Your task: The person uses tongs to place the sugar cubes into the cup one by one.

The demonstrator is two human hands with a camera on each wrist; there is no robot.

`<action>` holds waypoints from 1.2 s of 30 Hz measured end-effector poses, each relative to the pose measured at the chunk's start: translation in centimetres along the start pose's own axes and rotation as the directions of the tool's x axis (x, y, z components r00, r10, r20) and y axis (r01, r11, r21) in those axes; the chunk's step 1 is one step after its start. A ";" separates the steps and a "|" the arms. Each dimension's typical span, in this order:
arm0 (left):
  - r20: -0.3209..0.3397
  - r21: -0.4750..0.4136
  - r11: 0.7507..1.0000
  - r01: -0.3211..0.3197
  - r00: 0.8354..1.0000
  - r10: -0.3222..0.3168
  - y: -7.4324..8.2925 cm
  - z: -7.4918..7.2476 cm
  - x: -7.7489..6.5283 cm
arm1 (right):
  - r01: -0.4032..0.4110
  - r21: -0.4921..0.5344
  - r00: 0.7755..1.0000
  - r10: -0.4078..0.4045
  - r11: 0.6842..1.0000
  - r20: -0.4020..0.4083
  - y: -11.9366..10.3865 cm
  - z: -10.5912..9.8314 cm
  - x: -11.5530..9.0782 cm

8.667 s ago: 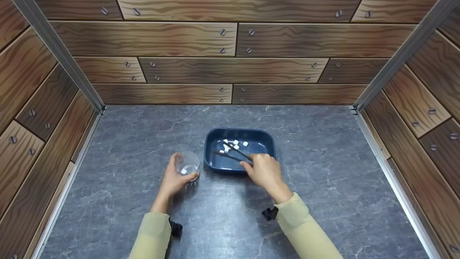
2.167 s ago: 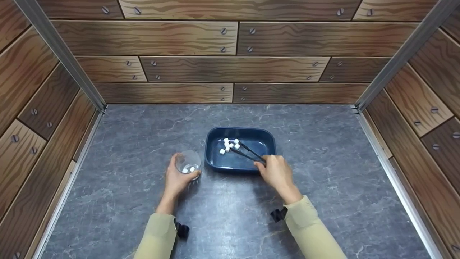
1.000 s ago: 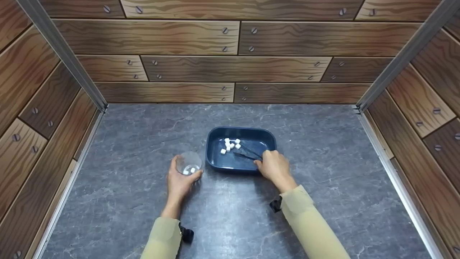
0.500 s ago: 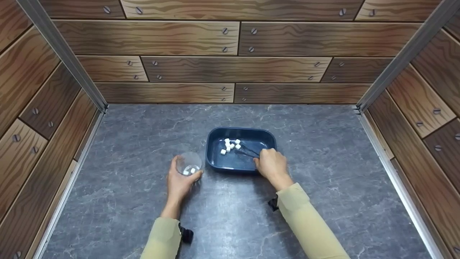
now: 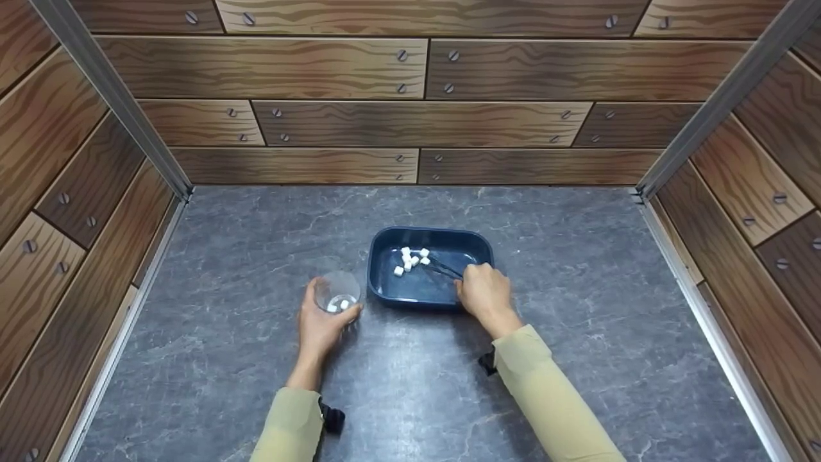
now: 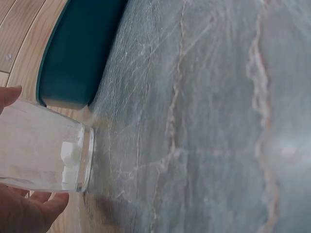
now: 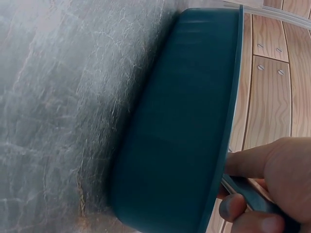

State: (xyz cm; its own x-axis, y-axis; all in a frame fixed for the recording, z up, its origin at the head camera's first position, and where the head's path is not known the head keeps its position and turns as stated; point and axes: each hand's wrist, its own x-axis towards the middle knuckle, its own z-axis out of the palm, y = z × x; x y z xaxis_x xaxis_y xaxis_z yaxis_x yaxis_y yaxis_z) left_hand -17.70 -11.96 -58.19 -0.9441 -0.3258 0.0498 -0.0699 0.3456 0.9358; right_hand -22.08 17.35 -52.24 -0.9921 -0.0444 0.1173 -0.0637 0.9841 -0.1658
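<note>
My left hand [image 5: 324,324] curls around a clear plastic cup [image 5: 337,287], which stands on the surface left of the tray. Two small white cubes lie at the cup's bottom, and the left wrist view shows them through its wall. In my right hand [image 5: 487,292] is a pair of dark tweezers [image 5: 447,268], gripped between thumb and fingers over the tray's front right rim. Their arms are nearly together, tips right at a white cube [image 5: 425,261]. Several more white cubes [image 5: 406,258] sit in the left half of the blue tray [image 5: 417,301]. The tray wall hides the tips in the right wrist view.
A grey marbled surface [image 5: 224,256] lies under everything. Wood-patterned panels [image 5: 410,122] close in the back and both sides, with metal posts at the corners. The cup stands close beside the tray's left end.
The cup held one cube in the oldest frame and now holds two; a cube on the tray's right side is gone. Lately the tweezers' arms have drawn together at a cube. The left hand stays.
</note>
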 end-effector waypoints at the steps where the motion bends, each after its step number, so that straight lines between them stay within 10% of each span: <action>1: 0.000 0.001 1.000 0.002 1.000 -0.002 0.0 0.0 0.0 | 0.001 -0.002 1.000 -0.001 1.000 -0.002 0.0 0.0 0.0; 36: -0.001 -0.006 1.000 -0.018 1.000 0.018 0.0 0.2 0.1 | -0.044 0.273 0.999 0.039 0.961 0.025 1.3 -1.2 -1.6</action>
State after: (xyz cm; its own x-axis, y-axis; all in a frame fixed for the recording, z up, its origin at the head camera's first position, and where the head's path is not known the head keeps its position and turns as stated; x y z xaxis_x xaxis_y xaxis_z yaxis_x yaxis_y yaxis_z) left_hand -17.85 -11.84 -58.19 -0.9448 -0.3208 0.0667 -0.0513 0.3460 0.9368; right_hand -20.41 18.86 -51.47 -0.9962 -0.0107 0.0865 -0.0471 0.9008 -0.4316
